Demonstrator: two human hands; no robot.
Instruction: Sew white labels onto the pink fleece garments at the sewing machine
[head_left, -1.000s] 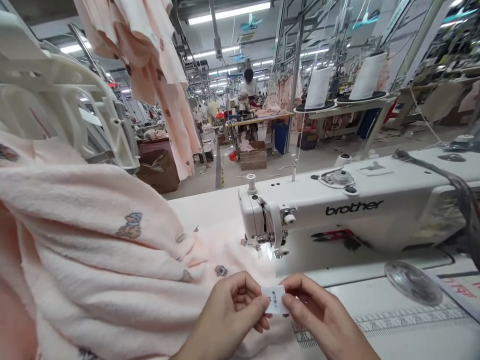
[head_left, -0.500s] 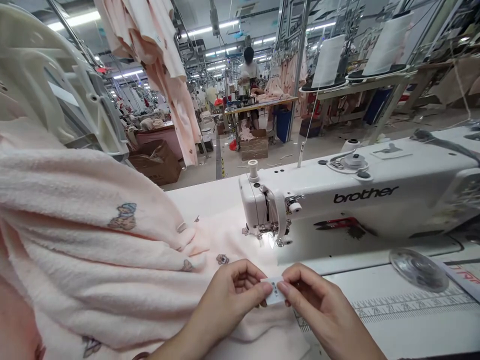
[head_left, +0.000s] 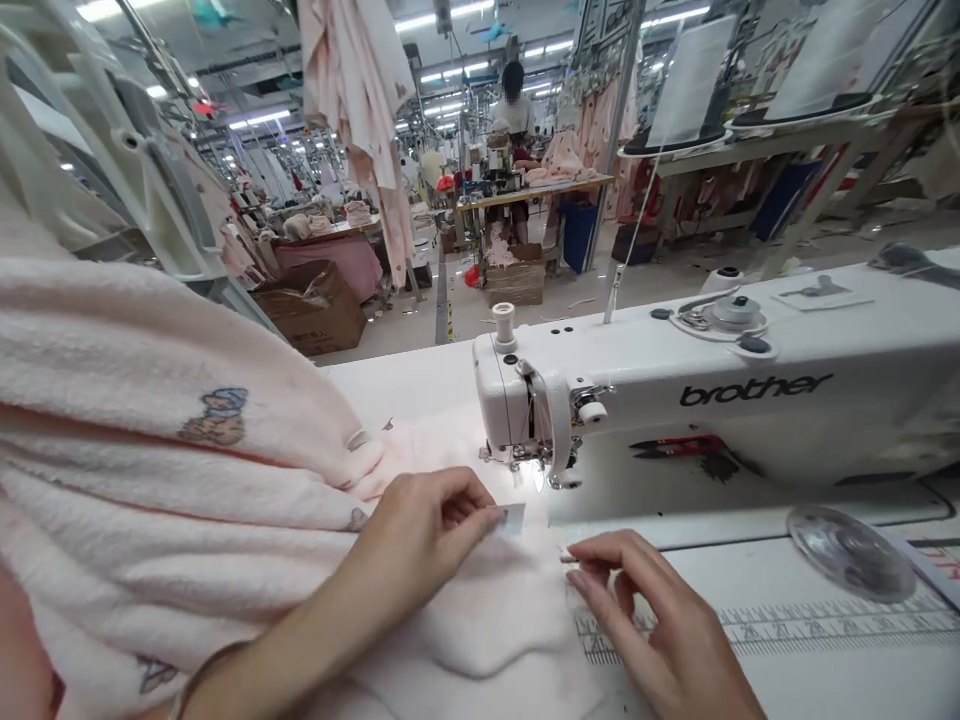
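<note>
A small white label point(head_left: 512, 519) is pinched between the thumb and fingers of my left hand point(head_left: 435, 525), just in front of the sewing machine's needle area. Pale pink fleece fabric point(head_left: 247, 530) with printed bears spreads from the left, under my left forearm and up to the machine head point(head_left: 517, 400). My right hand point(head_left: 652, 610) is to the right of the label, over the fabric's right edge; its thumb and index finger are slightly apart. A tiny pale thing shows at the right index fingertip, too small to make out.
Red-handled scissors point(head_left: 679, 446) lie behind the machine's throat space. A clear round disc point(head_left: 851, 553) and a printed ruler point(head_left: 772, 628) are on the right. Thread cones point(head_left: 690, 85) stand behind. Farther back are a cardboard box point(head_left: 315, 305) and a seated person point(head_left: 514, 115).
My hands have separated. My left hand moved left and up with the label, while my right hand let go of it and opened a little. The view has shifted slightly.
</note>
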